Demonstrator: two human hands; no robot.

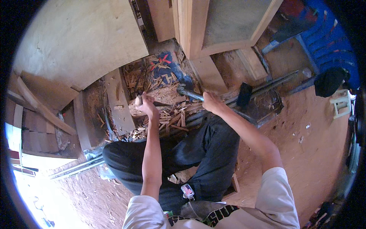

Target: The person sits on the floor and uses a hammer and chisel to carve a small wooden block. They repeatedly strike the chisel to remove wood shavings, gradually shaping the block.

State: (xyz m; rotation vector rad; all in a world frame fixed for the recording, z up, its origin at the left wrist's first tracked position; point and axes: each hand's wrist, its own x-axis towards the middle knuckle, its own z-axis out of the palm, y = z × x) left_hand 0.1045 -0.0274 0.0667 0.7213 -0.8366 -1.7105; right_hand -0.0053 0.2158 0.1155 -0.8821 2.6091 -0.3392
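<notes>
My left hand (150,105) is closed around a small light wooden piece (139,100), just above scattered splinters and offcuts (178,121). My right hand (212,102) grips a hammer (192,94) by its metal handle, with its head to the left, over the edge of a worn blue surface (164,66) strewn with chips and some red scraps. Both forearms reach up from the lower edge, over my dark trousers.
A large pale board (80,38) lies upper left, above planks (118,103). A framed wooden panel (238,23) is at the top, a black rectangular object (244,94) right of my right hand, a blue plastic piece (331,42) far right, dirt floor (297,164) below it.
</notes>
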